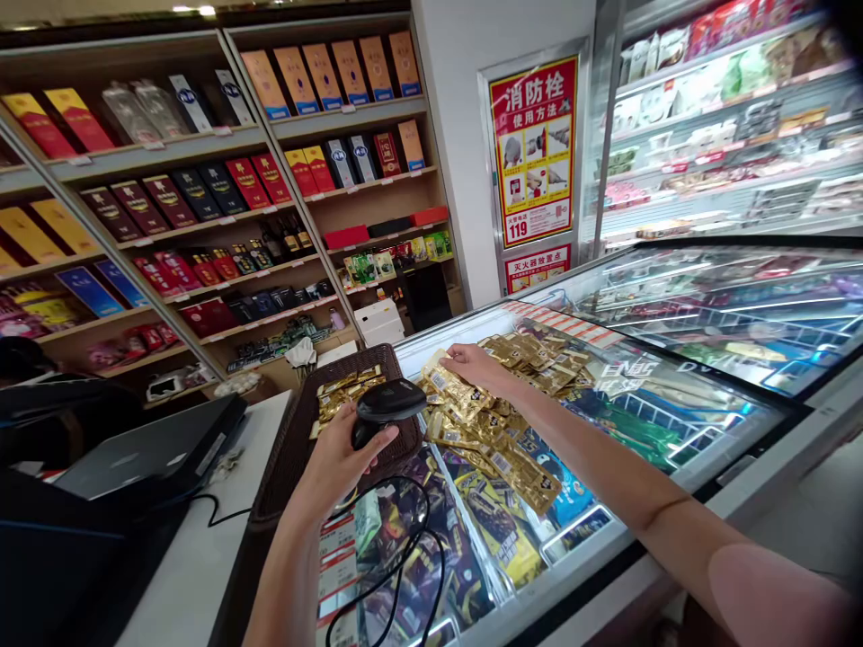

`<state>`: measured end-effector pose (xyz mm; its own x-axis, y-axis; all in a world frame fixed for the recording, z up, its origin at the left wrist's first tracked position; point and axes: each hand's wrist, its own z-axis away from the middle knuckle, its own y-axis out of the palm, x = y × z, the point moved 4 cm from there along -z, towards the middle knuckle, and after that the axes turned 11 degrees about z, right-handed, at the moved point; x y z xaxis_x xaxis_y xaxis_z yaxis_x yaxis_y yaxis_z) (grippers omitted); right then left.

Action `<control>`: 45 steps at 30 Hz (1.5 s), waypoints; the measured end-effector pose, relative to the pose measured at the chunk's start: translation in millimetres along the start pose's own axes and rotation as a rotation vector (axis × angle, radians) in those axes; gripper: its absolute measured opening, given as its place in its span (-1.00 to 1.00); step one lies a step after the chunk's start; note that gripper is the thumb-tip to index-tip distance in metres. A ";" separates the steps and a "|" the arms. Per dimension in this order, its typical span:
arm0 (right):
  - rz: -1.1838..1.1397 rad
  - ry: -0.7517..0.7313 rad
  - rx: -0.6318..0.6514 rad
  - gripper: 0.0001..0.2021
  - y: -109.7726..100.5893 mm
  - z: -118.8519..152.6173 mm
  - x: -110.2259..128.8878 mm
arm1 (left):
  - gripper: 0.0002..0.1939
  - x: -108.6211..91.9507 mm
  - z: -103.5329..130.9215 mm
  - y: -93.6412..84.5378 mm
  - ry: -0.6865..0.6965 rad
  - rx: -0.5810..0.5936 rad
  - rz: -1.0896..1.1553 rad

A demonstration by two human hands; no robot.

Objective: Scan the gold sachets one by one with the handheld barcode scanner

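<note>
My left hand (pixel 343 454) is wrapped round the grip of a black barcode scanner (pixel 389 401), whose head points right; its black cable (pixel 397 575) loops down over the freezer glass. With fingers closed, my right hand (pixel 468 367) pinches the upper edge of a shiny gold packet (pixel 450 388). That packet is at the left end of a pile of similar gold packets (pixel 519 458) heaped on the freezer's glass top. Left of the scanner, a dark brown woven basket (pixel 283 476) contains more gold packets (pixel 337 395).
The glass-topped chest freezer (pixel 586 530) with packaged goods inside extends to the right. A white counter (pixel 195 548) holds a dark laptop-like device (pixel 162 449). Boxed bottles fill wooden shelves (pixel 270 135) behind; a person in dark clothes (pixel 60 404) is at far left.
</note>
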<state>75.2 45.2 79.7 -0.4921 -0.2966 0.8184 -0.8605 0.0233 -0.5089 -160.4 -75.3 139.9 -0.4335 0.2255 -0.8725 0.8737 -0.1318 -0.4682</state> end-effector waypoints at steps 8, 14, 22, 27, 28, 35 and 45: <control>0.432 0.016 -0.114 -0.76 -32.3 -14.2 -16.0 | -0.55 0.1 -1.5 -9.6 0.001 -0.057 -0.037; 0.806 0.124 -0.037 -0.72 -42.0 -20.2 -34.5 | -0.54 6.2 -3.4 -26.6 -0.035 -0.109 -0.089; 1.052 0.120 -0.062 -0.71 -10.2 -20.9 -56.0 | -0.49 5.6 -1.7 -32.1 -0.054 -0.194 -0.045; 1.166 -0.039 -0.142 -0.71 -0.7 -11.3 -48.9 | -0.47 19.7 -2.5 -57.2 -0.115 -0.288 -0.106; 1.168 -0.064 -0.146 -0.71 2.1 -9.7 -45.2 | -0.47 23.2 -1.7 -63.7 -0.126 -0.319 -0.102; 1.099 -0.267 -0.045 -0.73 61.3 -28.9 21.7 | -0.49 28.7 17.9 -102.2 -0.074 -0.526 -0.097; 0.875 -0.275 0.319 -0.59 246.1 -86.1 79.5 | -0.49 31.9 43.3 -129.0 -0.022 -0.624 0.076</control>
<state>-187.1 109.5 42.5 -0.8581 -0.5115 0.0455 -0.1086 0.0941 -0.9896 -296.5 -92.9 166.4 -0.3641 0.2173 -0.9057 0.8635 0.4432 -0.2408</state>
